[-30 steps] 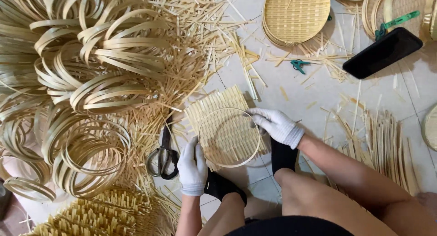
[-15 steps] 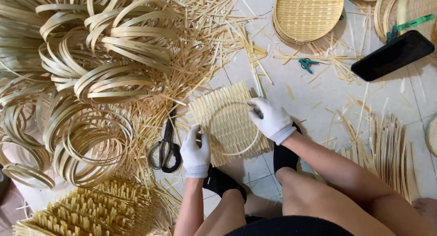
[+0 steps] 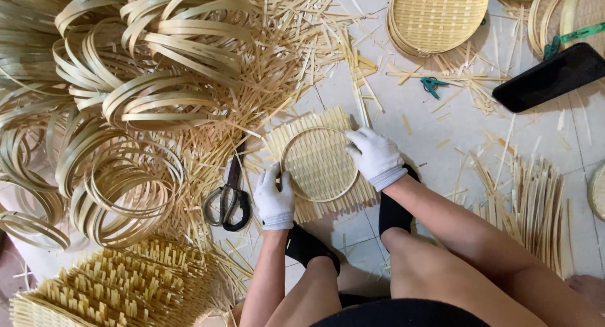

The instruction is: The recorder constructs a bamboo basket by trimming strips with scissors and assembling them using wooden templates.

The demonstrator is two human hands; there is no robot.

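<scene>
The left hand (image 3: 273, 200) wears a white glove. Its fingers (image 3: 282, 181) bend down and press on the left side of a thin bamboo ring (image 3: 318, 164). The right hand (image 3: 376, 157) wears a glove too. Its fingers (image 3: 354, 142) curl over the top right part of the same ring and hold it down. The ring lies flat on a square woven mat (image 3: 317, 165), right under both sets of fingers. The mat rests on the floor tiles (image 3: 441, 138), just in front of the person's black socks (image 3: 309, 247).

Just left of the left fingers lie black scissors (image 3: 228, 198). Further left sits a big heap of bamboo hoops (image 3: 120, 106). Far above the right fingers lies a stack of round woven trays (image 3: 438, 15).

To do this step well, I think both hands should push evenly, so the ring stays round and sits in the middle of the mat. The mat's loose ends should stick out the same on every side. The fingers should stay off the sharp splinters.
</scene>
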